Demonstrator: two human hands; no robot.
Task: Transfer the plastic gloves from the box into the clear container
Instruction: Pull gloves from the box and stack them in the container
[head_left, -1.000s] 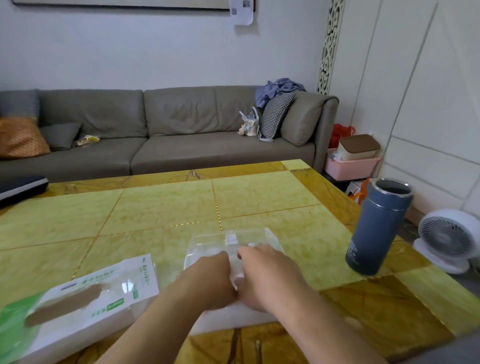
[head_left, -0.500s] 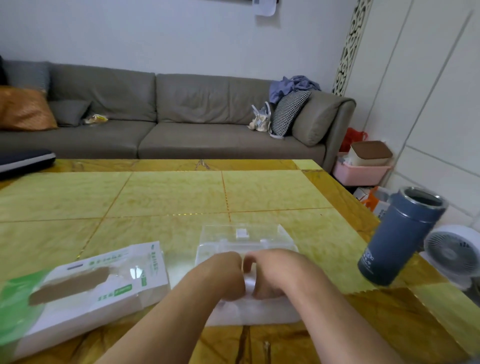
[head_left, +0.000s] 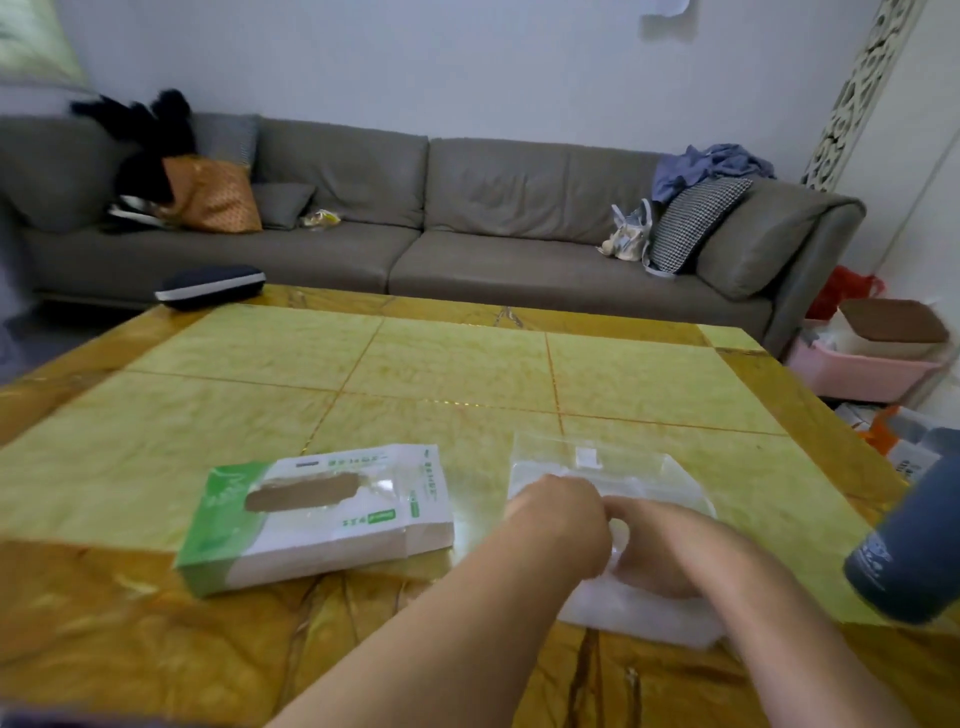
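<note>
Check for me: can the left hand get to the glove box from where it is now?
Probably yes. The glove box lies on the table just left of the left hand, with bare tabletop between them. But that hand is busy at the clear container beside the right hand.

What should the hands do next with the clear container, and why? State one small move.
Probably pull the clear container's lid open. Both the left hand and the right hand are curled at its near edge, seemingly working a catch, and the glove box lies untouched beside it on the table. The container likely has to open before any gloves go in.
</note>
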